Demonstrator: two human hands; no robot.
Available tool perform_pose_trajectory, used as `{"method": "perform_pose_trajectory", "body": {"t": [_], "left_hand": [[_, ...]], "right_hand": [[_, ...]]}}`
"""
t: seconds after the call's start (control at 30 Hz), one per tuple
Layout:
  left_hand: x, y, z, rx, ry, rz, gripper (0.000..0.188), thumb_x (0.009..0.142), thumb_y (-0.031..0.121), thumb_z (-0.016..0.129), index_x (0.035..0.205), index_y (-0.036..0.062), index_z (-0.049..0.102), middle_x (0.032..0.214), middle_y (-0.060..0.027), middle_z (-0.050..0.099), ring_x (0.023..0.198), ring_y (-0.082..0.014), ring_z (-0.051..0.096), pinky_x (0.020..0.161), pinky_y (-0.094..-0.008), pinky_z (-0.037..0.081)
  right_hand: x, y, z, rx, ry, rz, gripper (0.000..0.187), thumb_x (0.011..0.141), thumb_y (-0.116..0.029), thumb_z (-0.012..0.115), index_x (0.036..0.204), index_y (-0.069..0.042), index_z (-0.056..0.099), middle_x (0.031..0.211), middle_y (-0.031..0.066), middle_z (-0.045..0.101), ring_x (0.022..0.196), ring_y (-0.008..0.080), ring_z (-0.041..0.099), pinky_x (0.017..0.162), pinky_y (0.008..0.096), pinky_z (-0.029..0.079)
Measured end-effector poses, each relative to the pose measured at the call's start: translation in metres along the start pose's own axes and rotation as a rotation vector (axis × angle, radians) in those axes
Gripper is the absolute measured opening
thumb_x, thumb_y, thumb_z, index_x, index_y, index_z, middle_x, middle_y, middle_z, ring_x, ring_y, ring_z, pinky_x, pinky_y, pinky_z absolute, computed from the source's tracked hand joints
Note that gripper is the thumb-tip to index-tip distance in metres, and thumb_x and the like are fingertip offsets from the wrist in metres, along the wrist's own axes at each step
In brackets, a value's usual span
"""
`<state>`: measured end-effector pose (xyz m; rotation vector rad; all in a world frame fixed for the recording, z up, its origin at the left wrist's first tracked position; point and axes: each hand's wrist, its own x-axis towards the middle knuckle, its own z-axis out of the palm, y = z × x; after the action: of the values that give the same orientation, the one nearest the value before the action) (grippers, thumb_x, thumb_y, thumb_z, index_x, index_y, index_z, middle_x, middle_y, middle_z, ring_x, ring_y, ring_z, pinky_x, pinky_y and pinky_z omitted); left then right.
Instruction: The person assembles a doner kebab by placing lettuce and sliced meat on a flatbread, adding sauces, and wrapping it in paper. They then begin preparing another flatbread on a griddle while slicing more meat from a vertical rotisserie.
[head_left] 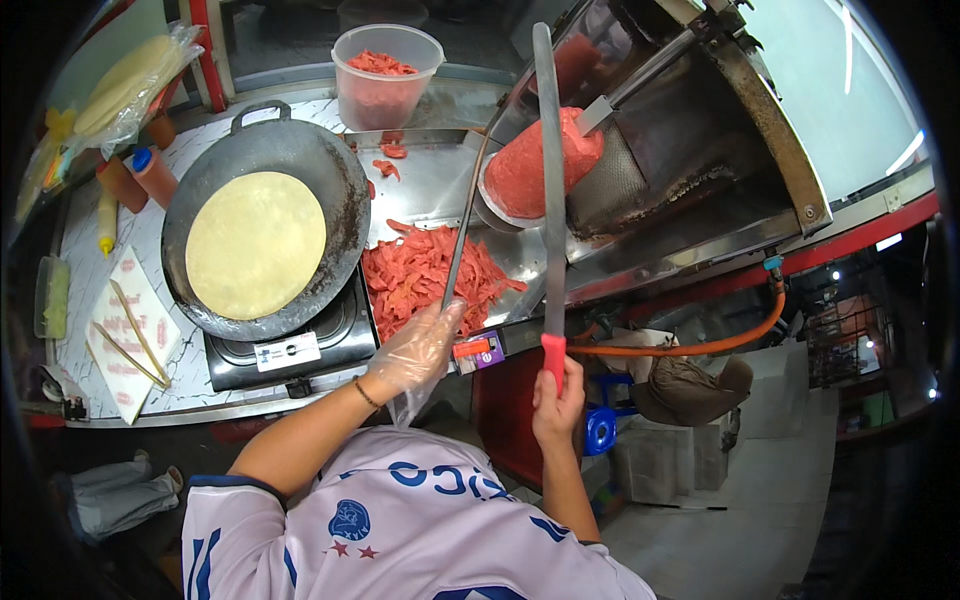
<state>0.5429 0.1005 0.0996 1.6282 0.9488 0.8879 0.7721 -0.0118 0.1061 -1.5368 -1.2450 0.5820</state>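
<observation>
Right hand (557,397) grips one long knife (549,180) against one meat cone (540,165); gloved left hand (418,350) pinches one metal rod (462,225); one flatbread (256,243) in one pan (345,190)

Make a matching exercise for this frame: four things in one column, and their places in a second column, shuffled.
Things:
1. flatbread
2. long knife
3. sliced meat
4. plastic tub

Places:
A. heaped on the metal tray
B. at the back of the counter, behind the tray
C. lying flat in the dark pan
D. held upright by its red handle in the right hand

Pairs: 1-C, 2-D, 3-A, 4-B.
</observation>
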Motion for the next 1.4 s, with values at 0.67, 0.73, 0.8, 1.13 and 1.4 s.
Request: {"method": "perform_pose_trajectory", "body": {"t": [0.67, 0.73, 0.8, 1.13, 1.4], "left_hand": [[0.027, 0.011, 0.027, -0.382, -0.112, -0.222, 0.048, 0.108, 0.044, 0.041, 0.101, -0.0017, 0.053, 0.069, -0.0143, 0.054, 0.061, -0.0257, 0.053, 0.06, -0.0416, 0.043], [0.03, 0.014, 0.027, -0.388, -0.109, -0.235, 0.046, 0.108, 0.043, 0.041, 0.102, -0.0011, 0.054, 0.069, -0.0138, 0.054, 0.061, -0.0256, 0.053, 0.06, -0.0414, 0.043], [0.036, 0.016, 0.024, -0.324, -0.089, -0.254, 0.045, 0.108, 0.042, 0.041, 0.102, -0.0008, 0.055, 0.069, -0.0133, 0.054, 0.061, -0.0255, 0.053, 0.06, -0.0415, 0.042], [0.048, 0.018, 0.026, -0.258, 0.001, -0.182, 0.042, 0.108, 0.036, 0.042, 0.101, -0.0023, 0.058, 0.08, -0.0262, 0.058, 0.076, -0.0406, 0.058, 0.07, -0.0474, 0.044], [0.069, 0.004, 0.027, -0.487, -0.085, -0.238, 0.049, 0.105, 0.052, 0.044, 0.094, 0.0059, 0.052, 0.062, -0.0084, 0.047, 0.055, -0.0256, 0.048, 0.053, -0.0402, 0.039]], "right_hand": [[0.06, 0.025, 0.056, -0.337, 0.03, -0.111, 0.025, 0.103, -0.018, 0.053, 0.123, -0.002, 0.055, 0.084, 0.0224, 0.065, 0.078, 0.0394, 0.068, 0.068, 0.0462, 0.051], [0.065, 0.028, 0.054, -0.318, 0.001, -0.21, 0.022, 0.103, -0.019, 0.053, 0.117, -0.002, 0.055, 0.075, 0.0218, 0.06, 0.067, 0.0423, 0.062, 0.06, 0.048, 0.045], [0.063, 0.027, 0.053, -0.311, 0.03, -0.201, 0.021, 0.103, -0.019, 0.052, 0.116, -0.002, 0.055, 0.074, 0.0218, 0.059, 0.066, 0.0429, 0.061, 0.058, 0.0481, 0.043], [0.058, 0.011, 0.042, -0.396, -0.067, -0.153, 0.021, 0.102, -0.017, 0.054, 0.117, -0.002, 0.055, 0.083, 0.0275, 0.064, 0.079, 0.0478, 0.066, 0.064, 0.0499, 0.048], [0.023, 0.007, 0.02, -0.549, -0.111, 0.093, 0.022, 0.101, -0.018, 0.055, 0.117, -0.004, 0.056, 0.075, 0.026, 0.061, 0.073, 0.0477, 0.065, 0.059, 0.052, 0.046]]}}
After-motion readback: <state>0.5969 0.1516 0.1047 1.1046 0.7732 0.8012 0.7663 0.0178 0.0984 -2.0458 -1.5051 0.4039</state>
